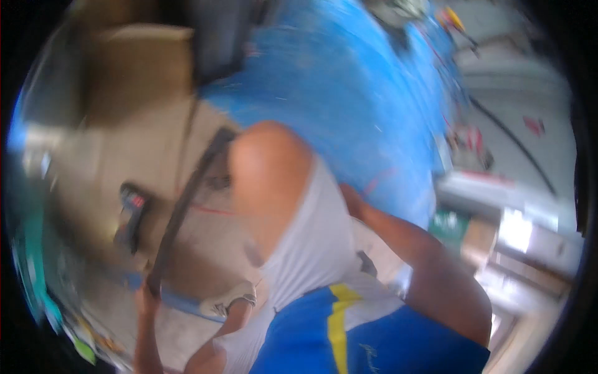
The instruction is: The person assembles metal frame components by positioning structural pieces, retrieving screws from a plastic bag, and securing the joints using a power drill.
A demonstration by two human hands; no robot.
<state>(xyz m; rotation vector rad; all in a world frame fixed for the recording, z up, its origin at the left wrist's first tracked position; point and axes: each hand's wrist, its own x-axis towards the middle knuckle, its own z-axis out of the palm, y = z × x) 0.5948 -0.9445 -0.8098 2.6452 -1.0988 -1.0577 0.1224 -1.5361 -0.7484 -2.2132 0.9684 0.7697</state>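
Note:
A long dark bar slants across the left of the head view, from beside my bent knee down to my left hand. The fingers of that hand are wrapped round its lower end. My right forearm crosses from the lower right, and only part of my right hand shows beyond my leg; its fingers are hidden behind the knee. Left of the bar lies a dark hand tool with a red patch, too blurred to name. Motion smears the whole picture.
A blue sheet covers the ground ahead. Brown cardboard stands at the far left. A black cable or hose curves over the grey floor at right. My shoe rests near the bar's lower end.

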